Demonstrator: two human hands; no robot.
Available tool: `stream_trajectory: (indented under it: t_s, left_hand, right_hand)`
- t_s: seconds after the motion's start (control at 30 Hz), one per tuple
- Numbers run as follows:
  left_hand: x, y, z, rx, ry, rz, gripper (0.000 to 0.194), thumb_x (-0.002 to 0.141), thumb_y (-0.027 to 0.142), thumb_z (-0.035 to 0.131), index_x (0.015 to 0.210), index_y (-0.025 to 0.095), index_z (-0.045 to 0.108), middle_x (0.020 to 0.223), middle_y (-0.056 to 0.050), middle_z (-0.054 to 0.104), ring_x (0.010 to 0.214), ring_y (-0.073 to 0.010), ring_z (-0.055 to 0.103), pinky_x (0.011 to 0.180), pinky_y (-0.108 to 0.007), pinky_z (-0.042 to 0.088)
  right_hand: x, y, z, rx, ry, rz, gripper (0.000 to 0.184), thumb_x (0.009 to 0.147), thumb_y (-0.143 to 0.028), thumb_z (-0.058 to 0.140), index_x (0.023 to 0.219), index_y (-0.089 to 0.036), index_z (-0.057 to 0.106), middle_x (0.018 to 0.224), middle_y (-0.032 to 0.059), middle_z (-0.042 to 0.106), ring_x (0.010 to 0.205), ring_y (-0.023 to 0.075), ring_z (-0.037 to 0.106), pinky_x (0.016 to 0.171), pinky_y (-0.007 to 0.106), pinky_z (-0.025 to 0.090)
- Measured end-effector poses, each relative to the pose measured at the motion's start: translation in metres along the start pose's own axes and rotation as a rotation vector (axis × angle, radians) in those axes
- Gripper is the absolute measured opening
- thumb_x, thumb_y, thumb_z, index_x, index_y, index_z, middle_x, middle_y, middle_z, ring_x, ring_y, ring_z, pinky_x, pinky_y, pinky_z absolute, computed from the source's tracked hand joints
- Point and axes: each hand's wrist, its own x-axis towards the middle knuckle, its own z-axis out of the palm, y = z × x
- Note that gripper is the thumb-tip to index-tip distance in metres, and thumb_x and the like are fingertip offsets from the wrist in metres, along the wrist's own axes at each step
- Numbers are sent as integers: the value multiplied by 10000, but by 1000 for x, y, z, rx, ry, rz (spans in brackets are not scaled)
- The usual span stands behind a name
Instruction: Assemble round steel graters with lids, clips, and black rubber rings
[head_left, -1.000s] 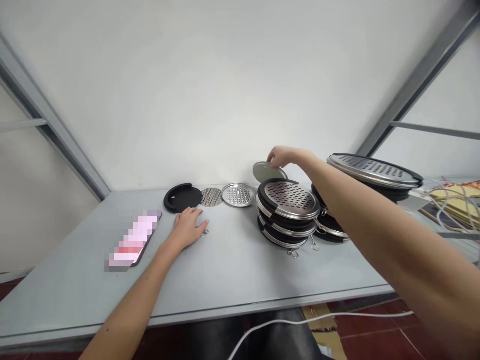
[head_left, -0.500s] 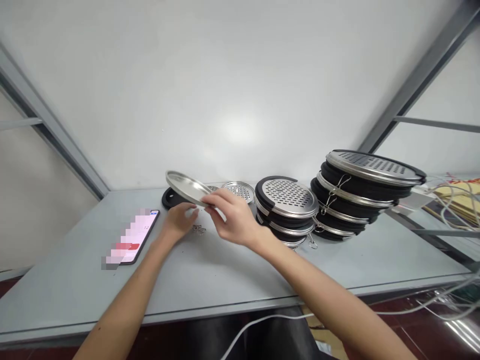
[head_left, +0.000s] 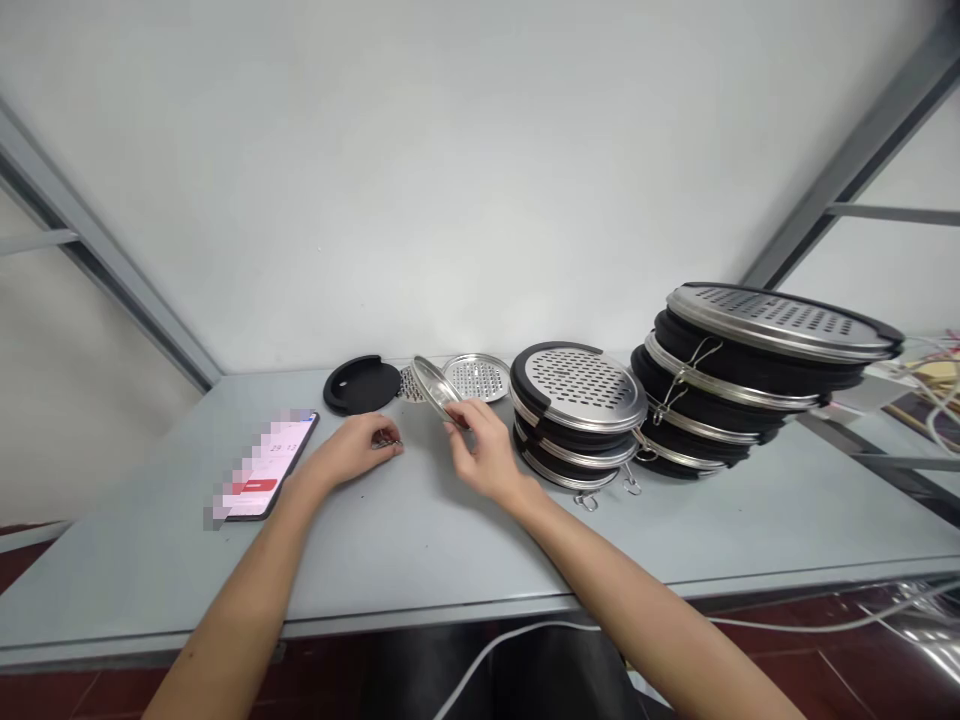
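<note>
My right hand [head_left: 484, 450] pinches the near edge of a round shiny metal lid [head_left: 433, 387], which is tilted steeply above the table. The fingers of my left hand [head_left: 352, 452] are curled down at the tabletop around small wire clips [head_left: 388, 440], mostly hidden by the hand. Behind the left hand lies a round black tray [head_left: 361, 385] with a small hole. Beside it, partly covered by the lid, is a perforated metal grater disc [head_left: 410, 386]. Another round grater plate with a raised rim [head_left: 478, 380] lies further right.
A stack of round black-and-metal graters [head_left: 577, 390] stands right of my hands, with wire clips hanging from it. A taller, leaning stack [head_left: 750, 380] is beyond it. At the left lies a phone [head_left: 274, 465]. The wall and a metal frame [head_left: 112, 250] bound the table.
My right hand has lowered the lid and moved right, turning it from nearly flat to steep. My left hand has come down over the wire clips on the table. The black tray is uncovered.
</note>
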Motion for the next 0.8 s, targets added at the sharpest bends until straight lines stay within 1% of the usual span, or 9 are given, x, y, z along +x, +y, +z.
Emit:
stream_trajectory:
  t_s: [0.1, 0.2, 0.27, 0.37, 0.43, 0.5, 0.57, 0.67, 0.8]
  left_hand:
    - [-2, -9, -2, 64, 44, -66, 238, 832, 414, 583, 894, 211, 692, 894, -51, 684, 832, -229, 648, 734, -327, 495]
    - [-3, -15, -3, 124, 97, -87, 236, 828, 401, 576, 905, 209, 689, 903, -54, 695, 828, -231, 650, 732, -328, 486]
    - [-3, -17, -2, 143, 147, -124, 262, 830, 393, 570, 977, 209, 684, 906, -51, 709, 809, -230, 653, 719, -328, 481]
    - [-1, -17, -2, 152, 274, -229, 327, 867, 387, 519, 1104, 213, 662, 916, -51, 729, 795, -235, 661, 712, -335, 480]
    - [1, -16, -2, 135, 392, -265, 334, 897, 370, 466, 1110, 204, 663, 953, -68, 737, 840, -244, 669, 754, -343, 489]
    - [3, -15, -1, 84, 481, -226, 344, 915, 350, 426, 1105, 191, 665, 1020, -87, 733, 911, -247, 672, 810, -346, 497]
    - [5, -13, 2, 25, 517, -145, 352, 927, 344, 409, 1108, 181, 663, 1083, -97, 721, 970, -242, 666, 849, -340, 501]
    - [7, -8, 10, -4, 511, -29, 354, 954, 377, 400, 1080, 180, 666, 1120, -94, 705, 1032, -231, 643, 912, -338, 487]
    - [11, -2, 22, -19, 437, 93, 414, 1000, 405, 322, 1010, 178, 668, 1112, -91, 695, 1070, -223, 614, 974, -358, 456]
  right_hand:
    - [-1, -2, 0, -3, -17, -29, 206, 860, -137, 512, 1037, -201, 594, 924, 71, 629, 860, 196, 592, 756, 311, 494]
    - [-2, -3, 1, -23, -48, -76, 166, 841, -166, 545, 987, -200, 616, 877, 61, 632, 819, 192, 589, 728, 307, 486]
    - [-2, -4, 2, -31, -63, -101, 135, 827, -182, 562, 943, -195, 631, 843, 56, 632, 786, 187, 581, 712, 305, 478]
    - [-2, -5, 2, -31, -116, -116, 118, 797, -177, 581, 893, -184, 649, 803, 47, 630, 759, 180, 571, 697, 298, 462]
    - [-1, -5, 0, -34, -210, -110, 111, 785, -166, 594, 873, -183, 660, 788, 38, 629, 744, 172, 566, 679, 285, 445]
    - [1, -5, -3, -39, -352, -92, 87, 799, -171, 612, 858, -188, 674, 772, 26, 633, 727, 160, 564, 654, 268, 423]
    - [3, -4, -6, -47, -498, -71, 60, 821, -191, 636, 849, -198, 688, 765, 15, 643, 712, 148, 565, 638, 254, 402]
    - [5, -3, -10, -68, -646, -42, 45, 814, -204, 674, 847, -212, 703, 782, 6, 664, 707, 141, 571, 635, 245, 383]
    - [3, -5, -12, -72, -727, -15, 85, 777, -218, 709, 861, -218, 713, 737, -14, 660, 663, 134, 561, 613, 243, 365]
